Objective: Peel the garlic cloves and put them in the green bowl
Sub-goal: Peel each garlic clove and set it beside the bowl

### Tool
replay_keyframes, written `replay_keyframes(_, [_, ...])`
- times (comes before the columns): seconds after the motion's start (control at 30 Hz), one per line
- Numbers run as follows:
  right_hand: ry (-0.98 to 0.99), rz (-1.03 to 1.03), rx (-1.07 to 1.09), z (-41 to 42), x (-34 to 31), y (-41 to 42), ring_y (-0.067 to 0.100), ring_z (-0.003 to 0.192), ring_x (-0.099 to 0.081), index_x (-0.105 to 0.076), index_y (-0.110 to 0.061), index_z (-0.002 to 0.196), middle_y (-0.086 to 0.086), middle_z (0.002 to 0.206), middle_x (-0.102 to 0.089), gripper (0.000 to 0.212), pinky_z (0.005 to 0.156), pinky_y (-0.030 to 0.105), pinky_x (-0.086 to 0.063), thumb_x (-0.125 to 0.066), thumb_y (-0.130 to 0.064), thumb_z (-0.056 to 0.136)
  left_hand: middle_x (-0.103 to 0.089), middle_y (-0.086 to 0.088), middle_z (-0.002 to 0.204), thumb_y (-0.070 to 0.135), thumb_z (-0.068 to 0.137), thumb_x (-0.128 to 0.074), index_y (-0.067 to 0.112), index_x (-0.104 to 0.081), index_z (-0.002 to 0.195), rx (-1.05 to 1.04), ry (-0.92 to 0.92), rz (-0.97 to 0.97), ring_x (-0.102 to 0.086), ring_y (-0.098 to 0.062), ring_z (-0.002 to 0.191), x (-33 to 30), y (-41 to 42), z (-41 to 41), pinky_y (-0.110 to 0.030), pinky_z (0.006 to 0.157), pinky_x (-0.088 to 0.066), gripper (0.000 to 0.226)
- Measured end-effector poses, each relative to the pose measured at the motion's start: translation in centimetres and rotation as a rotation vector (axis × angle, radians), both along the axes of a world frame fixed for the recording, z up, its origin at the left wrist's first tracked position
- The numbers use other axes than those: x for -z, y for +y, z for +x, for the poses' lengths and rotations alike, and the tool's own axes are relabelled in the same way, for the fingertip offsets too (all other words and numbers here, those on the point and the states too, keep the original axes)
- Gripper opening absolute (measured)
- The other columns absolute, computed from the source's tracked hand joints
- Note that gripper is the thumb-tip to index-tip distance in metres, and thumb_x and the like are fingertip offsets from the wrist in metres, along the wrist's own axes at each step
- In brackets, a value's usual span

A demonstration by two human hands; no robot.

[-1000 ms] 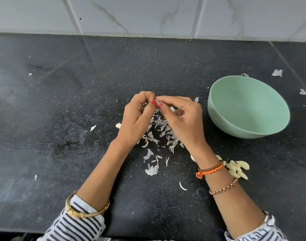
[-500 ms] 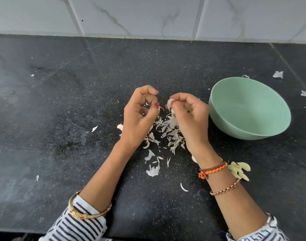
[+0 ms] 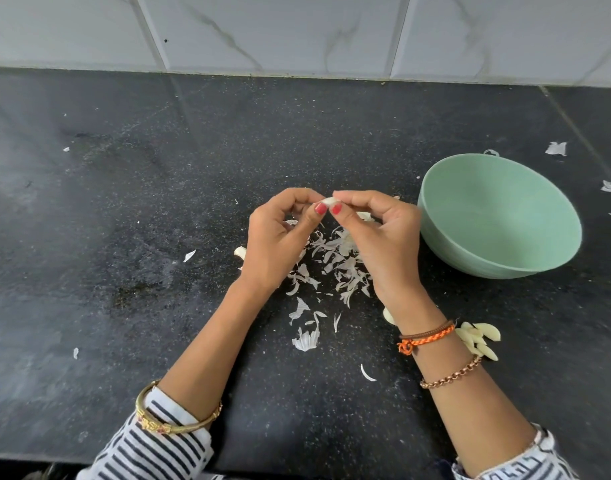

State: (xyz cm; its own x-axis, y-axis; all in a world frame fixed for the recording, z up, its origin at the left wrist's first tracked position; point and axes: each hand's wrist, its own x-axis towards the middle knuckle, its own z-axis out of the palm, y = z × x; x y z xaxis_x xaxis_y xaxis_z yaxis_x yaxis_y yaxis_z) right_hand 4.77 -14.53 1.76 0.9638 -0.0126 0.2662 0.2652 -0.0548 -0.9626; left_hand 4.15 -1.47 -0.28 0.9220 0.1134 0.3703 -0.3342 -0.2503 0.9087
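Note:
My left hand (image 3: 274, 242) and my right hand (image 3: 383, 244) meet above the black counter, both pinching one small whitish garlic clove (image 3: 330, 201) between thumbs and forefingers. The green bowl (image 3: 498, 216) stands just right of my right hand; nothing shows in the part of its inside that I see. Several peeled cloves (image 3: 481, 337) lie in a heap beside my right wrist. One more clove (image 3: 240, 252) peeks out left of my left hand. Papery garlic skins (image 3: 335, 268) are strewn under and between my hands.
A black stone counter (image 3: 124, 220) runs back to a white tiled wall (image 3: 297, 32). Stray skin scraps lie far right (image 3: 555, 148) and at the left (image 3: 189, 255). The counter's front edge is close to my sleeves.
My hands, slightly apart half a second ago, have come back together at the fingertips and pinch the clove between them. A piece of skin that hung from my right fingers is gone.

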Motion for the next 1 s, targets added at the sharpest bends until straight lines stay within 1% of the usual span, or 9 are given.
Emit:
replay_keyframes(0.1, [-0.003, -0.026, -0.009, 0.0, 0.0, 0.0, 0.004, 0.08, -0.067, -0.071, -0.01, 0.093, -0.003, 0.084, -0.07, 0.016, 0.071, 0.016, -0.051, -0.069, -0.002, 0.079, -0.063, 0.009, 0.076, 0.038, 0.085, -0.055, 0.032, -0.062, 0.087, -0.006, 0.0, 0.017, -0.054, -0.008, 0.07, 0.1, 0.0, 0.0, -0.028, 0.061, -0.043, 0.009])
replay_keyframes(0.27, [-0.007, -0.06, 0.006, 0.1, 0.2, 0.0, 0.013, 0.079, -0.068, -0.071, -0.018, 0.086, -0.004, 0.081, -0.071, 0.016, 0.072, 0.037, -0.057, -0.072, -0.004, 0.078, -0.065, 0.014, 0.074, 0.038, 0.084, -0.057, 0.032, -0.064, 0.084, 0.002, 0.006, 0.005, -0.056, -0.006, 0.069, -0.1, -0.1, 0.0, -0.027, 0.061, -0.043, 0.009])
replay_keyframes(0.4, [-0.007, -0.051, -0.018, -0.1, 0.1, 0.2, -0.001, 0.072, -0.064, -0.07, -0.013, 0.089, -0.007, 0.077, -0.068, 0.013, 0.067, 0.018, -0.053, -0.069, -0.004, 0.081, -0.062, 0.017, 0.064, 0.027, 0.084, -0.059, 0.028, -0.061, 0.074, -0.04, 0.019, 0.014, -0.055, -0.001, 0.063, -0.1, 0.1, 0.1, -0.02, 0.06, -0.043, 0.01])
replay_keyframes(0.47, [-0.018, -0.061, -0.02, 0.0, 0.1, 0.1, 0.001, 0.074, -0.065, -0.071, -0.016, 0.086, -0.009, 0.076, -0.068, 0.012, 0.069, 0.018, -0.053, -0.069, -0.005, 0.081, -0.058, 0.018, 0.058, 0.025, 0.085, -0.058, 0.025, -0.058, 0.069, -0.016, 0.049, -0.01, -0.048, 0.002, 0.055, -0.2, 0.0, 0.0, -0.015, 0.055, -0.036, 0.016])
replay_keyframes(0.63, [0.018, 0.045, -0.063, 0.3, -0.1, 0.0, 0.002, 0.072, -0.066, -0.07, -0.016, 0.077, -0.012, 0.068, -0.068, 0.02, 0.069, 0.016, -0.051, -0.069, 0.004, 0.077, -0.047, 0.013, 0.048, 0.013, 0.081, -0.054, 0.009, -0.052, 0.061, 0.113, 0.144, -0.317, -0.038, -0.002, 0.048, -0.9, -0.7, -0.2, -0.014, 0.049, -0.033, 0.021])
replay_keyframes(0.73, [-0.059, 0.029, -0.049, 0.3, 0.0, 0.1, 0.017, 0.075, -0.064, -0.071, -0.021, 0.073, -0.002, 0.071, -0.068, 0.015, 0.065, 0.03, -0.053, -0.072, -0.007, 0.074, -0.047, 0.011, 0.048, 0.012, 0.077, -0.055, 0.005, -0.053, 0.063, 0.168, 0.225, -0.487, -0.038, -0.002, 0.048, -1.2, -0.9, -0.3, -0.013, 0.047, -0.033, 0.016])
replay_keyframes(0.83, [-0.116, -0.005, -0.022, 0.4, 0.2, 0.2, 0.022, 0.073, -0.056, -0.069, -0.03, 0.07, -0.01, 0.066, -0.063, 0.016, 0.063, 0.039, -0.048, -0.072, -0.014, 0.07, -0.045, 0.008, 0.048, 0.012, 0.074, -0.055, 0.003, -0.053, 0.061, 0.206, 0.304, -0.6, -0.036, -0.001, 0.047, -1.3, -0.8, -0.2, -0.012, 0.044, -0.031, 0.017])
replay_keyframes(0.9, [-0.13, -0.034, 0.011, 0.5, 0.4, 0.1, 0.019, 0.075, -0.052, -0.068, -0.035, 0.07, -0.019, 0.063, -0.061, 0.023, 0.062, 0.036, -0.047, -0.074, -0.013, 0.07, -0.045, 0.009, 0.048, 0.012, 0.075, -0.055, 0.005, -0.053, 0.06, 0.203, 0.289, -0.554, -0.035, -0.001, 0.047, -1.2, -0.6, -0.1, -0.012, 0.044, -0.03, 0.017])
replay_keyframes(1.0, [-0.231, -0.2, 0.139, 0.3, 0.7, 0.2, 0.009, 0.084, -0.048, -0.067, -0.037, 0.076, -0.03, 0.066, -0.057, 0.022, 0.066, 0.022, -0.045, -0.074, -0.016, 0.072, -0.049, 0.015, 0.049, 0.013, 0.079, -0.059, 0.012, -0.058, 0.063, 0.092, 0.124, -0.285, -0.036, 0.001, 0.048, -0.8, -0.5, -0.2, -0.012, 0.048, -0.031, 0.017])
